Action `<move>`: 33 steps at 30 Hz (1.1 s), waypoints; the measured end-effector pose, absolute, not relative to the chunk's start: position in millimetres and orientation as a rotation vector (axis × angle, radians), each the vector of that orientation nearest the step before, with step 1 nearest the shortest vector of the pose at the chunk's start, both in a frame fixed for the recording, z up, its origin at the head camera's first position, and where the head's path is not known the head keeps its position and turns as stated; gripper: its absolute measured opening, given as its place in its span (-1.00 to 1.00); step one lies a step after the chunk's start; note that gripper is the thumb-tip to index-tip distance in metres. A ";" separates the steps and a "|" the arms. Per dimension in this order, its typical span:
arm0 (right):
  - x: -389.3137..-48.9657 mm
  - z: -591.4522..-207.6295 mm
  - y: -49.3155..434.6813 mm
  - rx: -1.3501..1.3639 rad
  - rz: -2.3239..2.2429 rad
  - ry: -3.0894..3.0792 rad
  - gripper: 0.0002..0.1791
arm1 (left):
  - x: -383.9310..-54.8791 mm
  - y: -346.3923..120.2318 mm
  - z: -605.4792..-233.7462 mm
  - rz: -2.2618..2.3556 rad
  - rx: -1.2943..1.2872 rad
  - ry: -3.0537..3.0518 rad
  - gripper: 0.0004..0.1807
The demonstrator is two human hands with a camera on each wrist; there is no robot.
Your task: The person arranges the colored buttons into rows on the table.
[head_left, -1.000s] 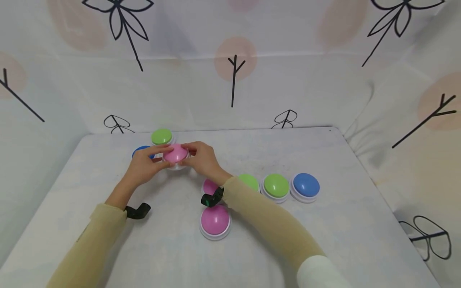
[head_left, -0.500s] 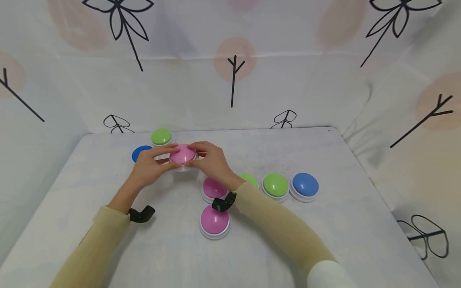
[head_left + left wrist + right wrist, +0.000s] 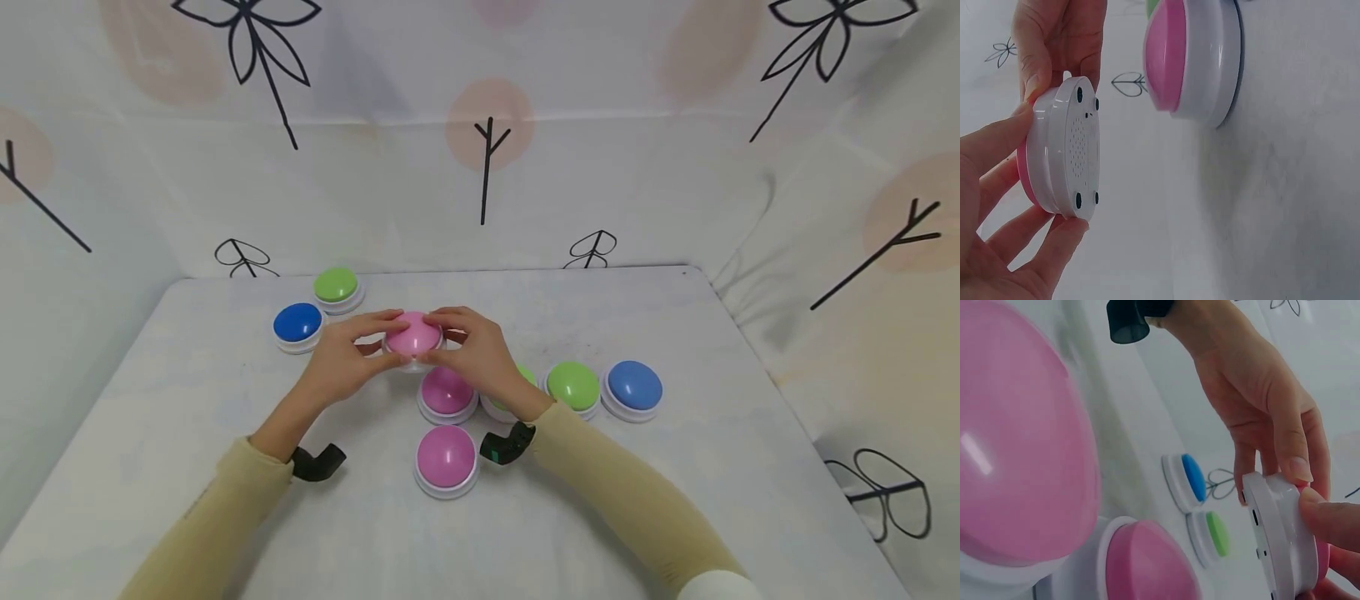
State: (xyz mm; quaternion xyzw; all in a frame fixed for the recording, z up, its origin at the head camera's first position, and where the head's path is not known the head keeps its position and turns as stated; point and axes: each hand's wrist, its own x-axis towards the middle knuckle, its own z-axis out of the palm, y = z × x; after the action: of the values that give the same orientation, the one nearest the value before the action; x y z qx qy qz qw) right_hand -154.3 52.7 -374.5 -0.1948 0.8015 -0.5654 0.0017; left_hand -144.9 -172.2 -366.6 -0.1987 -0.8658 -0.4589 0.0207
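Note:
Between both hands a push button with a pink dome and white base (image 3: 414,335) is held above the table. My left hand (image 3: 345,360) grips its left side, thumb at the near edge and fingers at the far edge. Mirroring that, my right hand (image 3: 476,354) holds the right side. The left wrist view shows the underside of the held button (image 3: 1079,150), with dark feet and a perforated patch. Just nearer than it, a second pink button (image 3: 447,392) stands on the table, and a third pink button (image 3: 446,458) stands in front of that.
Right of the pink buttons stand a green button (image 3: 525,379), partly hidden by the right hand, another green button (image 3: 573,387) and a blue button (image 3: 635,387). At the back left are a blue button (image 3: 297,325) and a green button (image 3: 337,286). A patterned cloth (image 3: 375,192) hangs behind the table.
Both hands have carried the pink button to the right and slightly nearer, away from the blue and green buttons at the back left. The blue one now shows fully.

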 end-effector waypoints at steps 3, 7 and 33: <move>-148.3 -374.9 61.9 -0.593 -1.748 2.529 -0.51 | -141.4 -164.9 -366.8 -1.442 -0.650 -2.669 -0.48; -141.5 -376.4 74.6 -0.573 -1.694 2.558 -0.52 | -138.8 -155.6 -369.6 -1.478 -0.693 -2.653 -0.51; -88.3 -387.5 146.6 -0.416 -1.615 2.571 -0.48 | -114.9 -99.4 -386.7 -1.480 -1.144 -2.593 -0.57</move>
State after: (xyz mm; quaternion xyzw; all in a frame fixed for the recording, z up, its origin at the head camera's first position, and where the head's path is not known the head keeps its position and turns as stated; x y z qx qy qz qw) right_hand -88.3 146.6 -387.5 -0.1358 0.8383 -0.5267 0.0387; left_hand -114.9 -99.4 -386.7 -0.3577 -0.8108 -0.4625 -0.0280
